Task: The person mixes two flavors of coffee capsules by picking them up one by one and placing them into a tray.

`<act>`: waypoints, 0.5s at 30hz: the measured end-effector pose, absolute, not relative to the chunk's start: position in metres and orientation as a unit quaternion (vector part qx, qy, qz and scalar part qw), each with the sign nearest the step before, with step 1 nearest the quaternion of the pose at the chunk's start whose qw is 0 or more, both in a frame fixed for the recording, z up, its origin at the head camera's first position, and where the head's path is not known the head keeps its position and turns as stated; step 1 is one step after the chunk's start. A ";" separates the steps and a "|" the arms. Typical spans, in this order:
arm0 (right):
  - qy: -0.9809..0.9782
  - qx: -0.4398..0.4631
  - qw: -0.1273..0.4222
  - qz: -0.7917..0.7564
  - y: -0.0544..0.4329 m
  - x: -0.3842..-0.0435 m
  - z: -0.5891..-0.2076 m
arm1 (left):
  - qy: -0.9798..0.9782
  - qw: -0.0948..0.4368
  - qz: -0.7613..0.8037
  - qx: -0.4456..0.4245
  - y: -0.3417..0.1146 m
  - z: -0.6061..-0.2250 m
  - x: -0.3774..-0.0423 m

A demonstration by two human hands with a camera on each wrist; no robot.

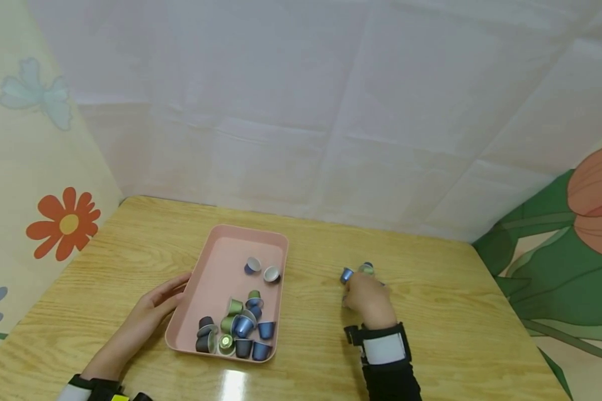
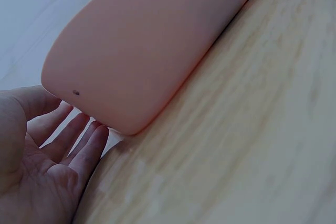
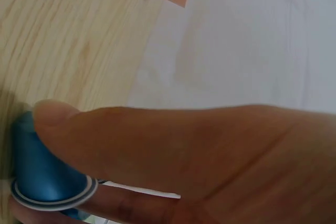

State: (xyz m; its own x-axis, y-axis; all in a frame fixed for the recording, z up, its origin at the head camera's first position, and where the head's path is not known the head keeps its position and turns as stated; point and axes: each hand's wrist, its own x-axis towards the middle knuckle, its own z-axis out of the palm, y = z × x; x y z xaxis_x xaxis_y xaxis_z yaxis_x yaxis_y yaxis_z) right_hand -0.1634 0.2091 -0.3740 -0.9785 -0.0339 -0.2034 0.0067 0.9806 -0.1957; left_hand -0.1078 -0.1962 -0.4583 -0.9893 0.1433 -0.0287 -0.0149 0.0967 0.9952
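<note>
The pink tray (image 1: 221,262) holds several coffee capsules, mostly bunched at its near end, in blue, green and black. My left hand (image 1: 153,303) touches the tray's left edge with its fingers extended; the left wrist view has the fingertips at the tray's outer wall (image 2: 126,51). To the right of the tray, my right hand (image 1: 368,301) is down among a few loose capsules. Its thumb and fingers pinch a blue coffee capsule (image 3: 44,166) in the right wrist view. A blue capsule (image 1: 346,275) and a green one (image 1: 367,269) show around the fingers; others are partly hidden.
The wooden table (image 1: 311,334) reaches back to a white cloth wall (image 1: 301,139). Printed floral panels flank it, with a red flower (image 1: 67,224) at left and a pink tulip (image 1: 599,200) at right. Inside the tray, two capsules (image 1: 272,274) lie apart from the bunch.
</note>
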 end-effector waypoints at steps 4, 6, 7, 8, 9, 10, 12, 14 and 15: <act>0.990 -0.010 0.101 -0.100 0.206 -0.163 -0.377 | 0.737 0.059 0.672 0.050 -0.197 -0.458 -0.108; 0.990 -0.014 0.103 -0.099 0.204 -0.163 -0.378 | 0.736 0.058 0.672 0.053 -0.197 -0.458 -0.107; 0.989 -0.017 0.103 -0.100 0.203 -0.163 -0.378 | 0.736 0.059 0.672 0.053 -0.197 -0.458 -0.107; 0.989 -0.021 0.103 -0.101 0.202 -0.163 -0.378 | 0.737 0.059 0.671 0.053 -0.197 -0.457 -0.107; 0.989 -0.022 0.104 -0.102 0.201 -0.163 -0.378 | 0.739 0.059 0.669 0.052 -0.197 -0.457 -0.107; 0.989 -0.025 0.104 -0.102 0.201 -0.163 -0.378 | 0.740 0.061 0.668 0.050 -0.197 -0.457 -0.107; 0.989 -0.026 0.101 -0.102 0.200 -0.162 -0.377 | 0.743 0.064 0.665 0.046 -0.197 -0.457 -0.108; 0.990 -0.026 0.097 -0.101 0.200 -0.162 -0.377 | 0.744 0.066 0.664 0.045 -0.197 -0.457 -0.108; 0.990 -0.025 0.096 -0.101 0.200 -0.162 -0.376 | 0.744 0.066 0.664 0.045 -0.197 -0.457 -0.108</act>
State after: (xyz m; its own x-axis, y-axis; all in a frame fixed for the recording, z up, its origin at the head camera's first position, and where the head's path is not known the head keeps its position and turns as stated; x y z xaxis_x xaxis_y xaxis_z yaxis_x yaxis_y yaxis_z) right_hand -0.1619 0.2001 -0.3761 -0.9805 -0.0685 -0.1841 -0.0300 0.9785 -0.2041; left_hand -0.1083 -0.1972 -0.4569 -0.9872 0.1549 -0.0388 -0.0209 0.1155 0.9931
